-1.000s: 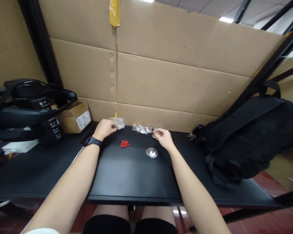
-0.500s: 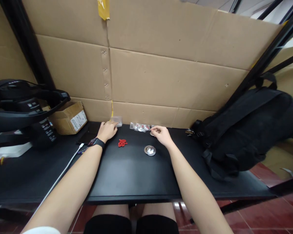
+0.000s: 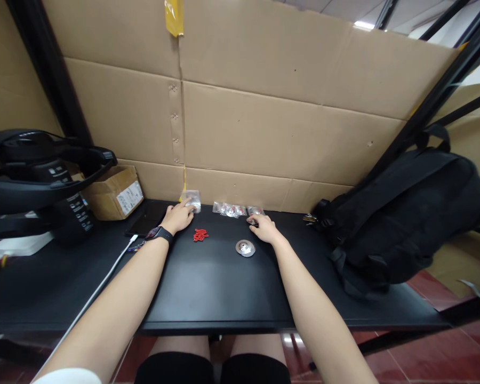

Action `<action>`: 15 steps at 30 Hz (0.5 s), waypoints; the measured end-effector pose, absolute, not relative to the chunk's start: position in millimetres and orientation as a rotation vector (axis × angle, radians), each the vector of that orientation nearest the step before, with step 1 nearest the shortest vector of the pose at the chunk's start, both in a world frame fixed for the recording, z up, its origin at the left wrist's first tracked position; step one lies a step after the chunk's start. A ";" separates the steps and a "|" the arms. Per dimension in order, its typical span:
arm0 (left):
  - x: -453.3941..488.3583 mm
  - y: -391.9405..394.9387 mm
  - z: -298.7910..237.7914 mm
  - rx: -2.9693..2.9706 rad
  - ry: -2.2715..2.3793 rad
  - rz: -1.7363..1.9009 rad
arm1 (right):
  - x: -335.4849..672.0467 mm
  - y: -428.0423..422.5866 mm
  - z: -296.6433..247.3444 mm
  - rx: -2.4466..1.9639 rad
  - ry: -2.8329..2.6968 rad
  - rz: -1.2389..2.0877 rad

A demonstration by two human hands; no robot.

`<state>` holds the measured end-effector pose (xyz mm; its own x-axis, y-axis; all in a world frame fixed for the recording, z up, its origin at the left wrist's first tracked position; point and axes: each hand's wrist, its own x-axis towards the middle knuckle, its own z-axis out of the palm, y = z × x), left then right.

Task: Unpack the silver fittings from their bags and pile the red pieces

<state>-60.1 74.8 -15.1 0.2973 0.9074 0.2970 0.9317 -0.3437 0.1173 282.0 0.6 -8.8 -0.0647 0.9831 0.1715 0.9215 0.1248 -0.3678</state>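
Note:
My left hand (image 3: 178, 216) lies on the black tabletop near the cardboard backing, fingers stretched out onto a clear plastic bag (image 3: 192, 198). A dark watch is on that wrist. My right hand (image 3: 265, 229) is farther right, its thumb and fingers closed on the edge of a small metal disc (image 3: 252, 221). Just behind it lie clear packets (image 3: 231, 210) with shiny round pieces and bits of red inside. More metal discs (image 3: 245, 248) rest overlapping on the table in front of the right hand. A small heap of red pieces (image 3: 200, 235) sits between my hands.
On the left are a cardboard box (image 3: 112, 193), a black headset (image 3: 36, 165), a dark phone-like slab (image 3: 144, 221), a white block (image 3: 21, 245) and a white cable (image 3: 104, 280). A black backpack (image 3: 408, 213) fills the right side. Cardboard (image 3: 240, 122) walls off the back.
My right hand has turned flatter and come slightly down, showing the packet behind it. My left fingers have straightened out over the plastic bag. The view has shifted slightly.

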 end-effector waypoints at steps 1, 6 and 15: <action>-60.2 74.6 -15.1 -2.471 -1.754 -0.491 | 282.3 1.1 -8.5 -1.837 -2.031 0.222; -61.7 72.3 -14.7 -2.478 -1.698 -0.555 | 282.1 1.0 -7.7 -1.796 -2.014 0.205; -39.3 56.1 6.9 -2.662 -1.433 -0.913 | 273.5 3.2 -11.6 -1.487 -1.733 0.491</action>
